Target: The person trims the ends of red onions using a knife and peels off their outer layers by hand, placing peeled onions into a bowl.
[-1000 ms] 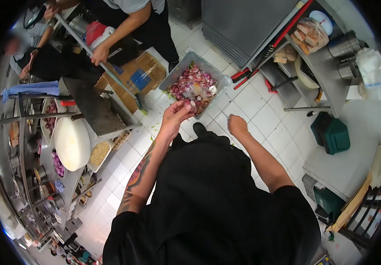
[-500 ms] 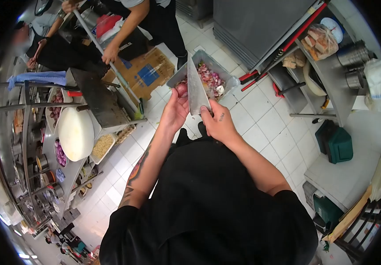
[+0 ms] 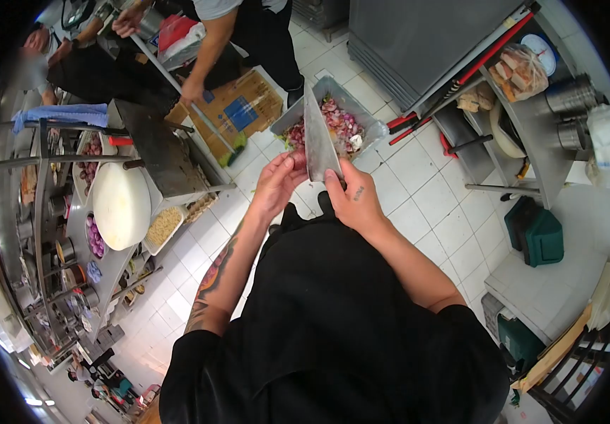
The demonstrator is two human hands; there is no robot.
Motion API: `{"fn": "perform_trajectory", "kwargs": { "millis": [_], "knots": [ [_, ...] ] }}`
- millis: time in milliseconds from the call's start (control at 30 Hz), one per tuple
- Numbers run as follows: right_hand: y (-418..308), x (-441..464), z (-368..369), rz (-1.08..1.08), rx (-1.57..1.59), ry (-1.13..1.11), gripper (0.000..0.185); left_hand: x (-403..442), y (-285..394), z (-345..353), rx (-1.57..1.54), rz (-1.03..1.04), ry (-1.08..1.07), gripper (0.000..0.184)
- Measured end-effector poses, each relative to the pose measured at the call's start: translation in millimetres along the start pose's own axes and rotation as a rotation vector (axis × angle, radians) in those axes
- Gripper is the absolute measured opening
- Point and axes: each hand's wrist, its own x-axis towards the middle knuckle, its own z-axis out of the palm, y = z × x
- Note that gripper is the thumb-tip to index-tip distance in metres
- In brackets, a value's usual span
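A red onion sits in the curled fingers of my left hand, right beside the blade. My right hand is wrapped round the handle of a large chef's knife, its broad blade pointing away from me. The blade partly covers the onion, so I cannot tell whether its edge touches it. Beyond both hands, a grey bin on the floor holds reddish onion skins and scraps.
At left, a steel counter carries a round white cutting board, purple onions and a tray of pale chopped food. A co-worker's hand grips a broom near flattened cardboard. Shelves stand at right.
My left hand has turned, its fingers closing more over the onion. The knife stays close to its earlier place. The co-worker's broom head has shifted and shows more fully beside the cardboard.
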Motion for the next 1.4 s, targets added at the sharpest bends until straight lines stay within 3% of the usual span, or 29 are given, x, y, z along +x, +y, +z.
{"fn": "perform_trajectory", "kwargs": {
  "millis": [67,200,333,733,833,867,933,1000,1067,1133,1167,1233,1300,1400],
  "knots": [
    [3,-2,-3,0.013,-0.015,-0.03,0.02,-4,20,4,0.141,0.013,-0.032,0.04],
    [-4,-1,-11,0.001,-0.05,-0.121,0.022,-10,58,4,0.501,-0.079,-0.125,0.045],
    [-19,2,-19,0.034,-0.146,-0.233,0.025,-9,78,4,0.629,-0.149,-0.194,0.048],
    [-40,-5,19,0.09,-0.162,-0.333,0.029,-52,92,-22,0.696,-0.144,-0.191,0.048],
    [-29,-13,48,0.016,-0.177,-0.362,0.025,-93,95,-74,0.641,-0.058,-0.086,0.049],
    [-34,-16,61,0.082,-0.149,-0.398,0.021,-115,97,-99,0.663,-0.057,-0.035,0.049],
    [-28,-17,89,0.194,-0.133,-0.463,0.021,-167,88,-137,0.459,0.048,0.134,0.049],
    [23,-19,129,0.217,-0.154,-0.533,0.025,-229,75,-174,0.239,0.122,0.301,0.049],
    [86,-29,174,-0.241,-0.756,-0.318,0.036,-293,55,-213,-0.044,0.223,0.432,0.046],
    [92,-57,227,-0.065,-0.63,-0.447,0.045,-347,34,-242,-0.177,0.312,0.54,0.045],
    [122,-69,256,-0.033,-0.414,-0.519,0.05,-373,25,-258,-0.3,0.352,0.611,0.045],
    [78,-101,318,-0.193,-0.254,-0.602,0.055,-413,18,-270,-0.438,0.402,0.678,0.044],
    [28,-106,366,-0.24,-0.345,-0.727,0.057,-441,25,-278,-0.473,0.489,0.759,0.048],
    [-25,-83,435,-0.377,-0.467,-0.764,0.059,-468,54,-289,-0.476,0.587,0.711,0.049]
  ]
}}
